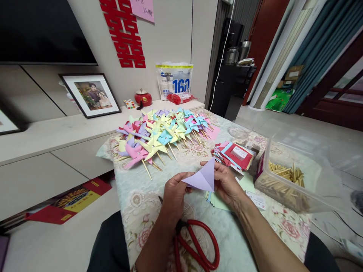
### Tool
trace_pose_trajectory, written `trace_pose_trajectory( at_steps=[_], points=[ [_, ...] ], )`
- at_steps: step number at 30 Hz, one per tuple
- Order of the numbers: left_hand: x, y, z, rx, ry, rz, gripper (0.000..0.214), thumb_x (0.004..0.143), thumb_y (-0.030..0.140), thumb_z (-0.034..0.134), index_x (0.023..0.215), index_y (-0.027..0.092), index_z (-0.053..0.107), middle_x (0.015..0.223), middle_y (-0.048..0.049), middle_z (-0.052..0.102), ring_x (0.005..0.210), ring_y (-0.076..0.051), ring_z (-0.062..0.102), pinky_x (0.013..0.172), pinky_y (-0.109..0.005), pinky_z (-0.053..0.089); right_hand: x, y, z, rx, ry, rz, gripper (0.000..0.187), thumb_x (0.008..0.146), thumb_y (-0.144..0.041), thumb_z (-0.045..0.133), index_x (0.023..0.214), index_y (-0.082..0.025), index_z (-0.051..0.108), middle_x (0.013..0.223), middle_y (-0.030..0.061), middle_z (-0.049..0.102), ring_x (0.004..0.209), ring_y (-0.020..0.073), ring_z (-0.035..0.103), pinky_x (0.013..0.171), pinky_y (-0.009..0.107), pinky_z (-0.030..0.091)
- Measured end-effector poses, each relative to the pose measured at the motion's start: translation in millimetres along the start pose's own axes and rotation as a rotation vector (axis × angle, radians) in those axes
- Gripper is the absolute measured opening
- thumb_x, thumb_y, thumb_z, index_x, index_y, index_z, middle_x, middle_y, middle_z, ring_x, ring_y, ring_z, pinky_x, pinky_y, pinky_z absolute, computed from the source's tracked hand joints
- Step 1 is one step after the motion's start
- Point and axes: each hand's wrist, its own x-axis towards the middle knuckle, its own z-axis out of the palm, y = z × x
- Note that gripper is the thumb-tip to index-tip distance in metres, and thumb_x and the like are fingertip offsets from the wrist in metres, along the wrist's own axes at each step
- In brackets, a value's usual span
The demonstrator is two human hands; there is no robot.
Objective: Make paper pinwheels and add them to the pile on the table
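A lilac paper square folded into a triangle (203, 176) is held above the table by both hands. My left hand (173, 196) pinches its left corner, fingers closed. My right hand (227, 185) grips its right side, thumb on top. Red-handled scissors (198, 245) lie on the floral tablecloth (141, 211) just below my left wrist. A stack of pale green and blue paper squares (217, 200) lies under my right hand.
Many finished paper pinwheels on sticks (161, 134) cover the far end of the table. A pile of red and coloured papers (235, 155) sits right of centre. A clear plastic box of wooden sticks (286, 177) stands at the right. A small clear bowl (239, 132) is behind it.
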Motion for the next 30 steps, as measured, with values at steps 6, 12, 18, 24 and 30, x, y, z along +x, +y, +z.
trace_pose_trajectory(
  at_steps=[6, 12, 18, 24, 30],
  points=[
    [-2, -1, 2.0, -0.068, -0.111, -0.003, 0.041, 0.060, 0.022, 0.087, 0.100, 0.018, 0.077, 0.086, -0.0042, 0.076, 0.071, -0.014, 0.066, 0.066, -0.023, 0.049, 2, 2, -2, -0.007, -0.008, -0.020, 0.032, 0.050, -0.014, 0.081, 0.081, -0.015, 0.077, 0.061, -0.0006, 0.071, 0.048, 0.0092, 0.055, 0.050, 0.021, 0.040],
    [-3, -7, 2.2, -0.035, -0.176, -0.026, 0.028, 0.061, 0.021, 0.084, 0.089, 0.016, 0.078, 0.071, -0.0017, 0.074, 0.065, -0.015, 0.064, 0.065, -0.025, 0.048, 1, 1, -1, -0.046, -0.011, 0.006, 0.033, 0.051, -0.021, 0.086, 0.081, -0.014, 0.076, 0.066, 0.0030, 0.075, 0.053, 0.0127, 0.062, 0.054, 0.023, 0.046],
    [-8, 3, 9.8, -0.152, -0.216, -0.113, 0.041, 0.076, 0.055, 0.072, 0.085, 0.016, 0.076, 0.068, -0.0047, 0.070, 0.063, -0.019, 0.062, 0.057, -0.028, 0.046, 0, 2, -2, -0.049, -0.002, 0.024, 0.036, 0.051, -0.022, 0.088, 0.084, -0.015, 0.075, 0.067, 0.0023, 0.075, 0.054, 0.0140, 0.064, 0.054, 0.025, 0.048],
    [-9, 2, 8.0, -0.138, -0.254, -0.087, 0.049, 0.075, 0.059, 0.073, 0.091, 0.012, 0.073, 0.069, -0.0039, 0.069, 0.057, -0.015, 0.056, 0.054, -0.026, 0.044, 1, 3, -3, -0.027, 0.040, -0.028, 0.038, 0.052, -0.024, 0.089, 0.085, -0.015, 0.074, 0.071, 0.0023, 0.076, 0.055, 0.0150, 0.065, 0.056, 0.026, 0.050],
    [-8, -7, 5.1, -0.093, -0.150, -0.054, 0.036, 0.070, 0.033, 0.084, 0.098, 0.013, 0.075, 0.081, -0.0056, 0.077, 0.071, -0.019, 0.068, 0.069, -0.030, 0.051, -3, 4, 2, -0.039, -0.087, 0.024, 0.039, 0.055, -0.026, 0.092, 0.087, -0.015, 0.074, 0.072, 0.0035, 0.077, 0.058, 0.0152, 0.067, 0.058, 0.026, 0.051]
  ],
)
